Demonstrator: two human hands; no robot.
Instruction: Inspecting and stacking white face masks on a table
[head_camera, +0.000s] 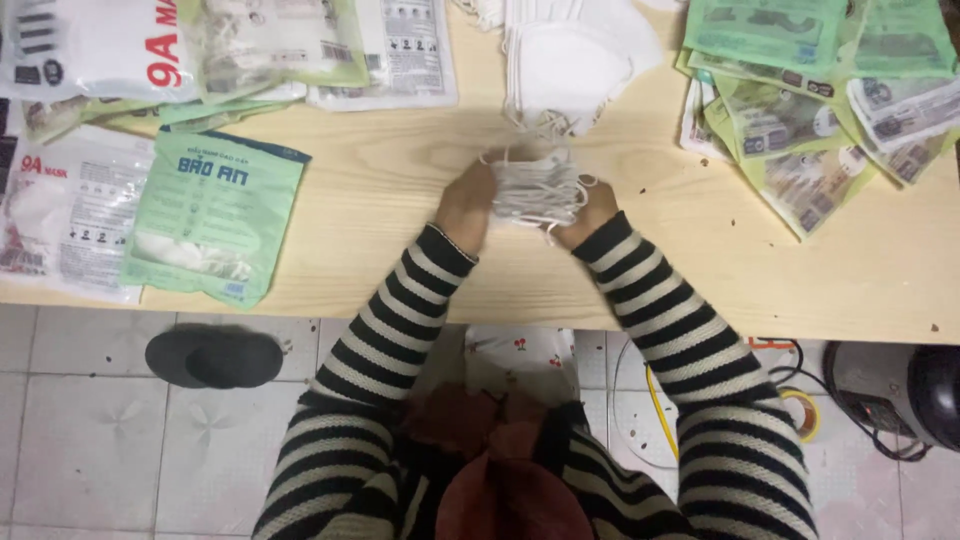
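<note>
A small stack of white folded face masks (536, 186) with elastic loops stands on edge on the light wooden table (400, 170). My left hand (467, 205) presses its left side and my right hand (592, 208) presses its right side, so both hands squeeze the stack between them. Both arms wear black and white striped sleeves. A bigger pile of loose white masks (570, 55) lies just beyond the held stack, at the table's far edge.
Green sealed mask packets (213, 215) lie at the left, white packets (75, 45) behind them. A heap of green packets (810, 90) fills the right side. Under the table are a dark slipper (213, 357), cables and a black appliance (895, 390) on the tiled floor.
</note>
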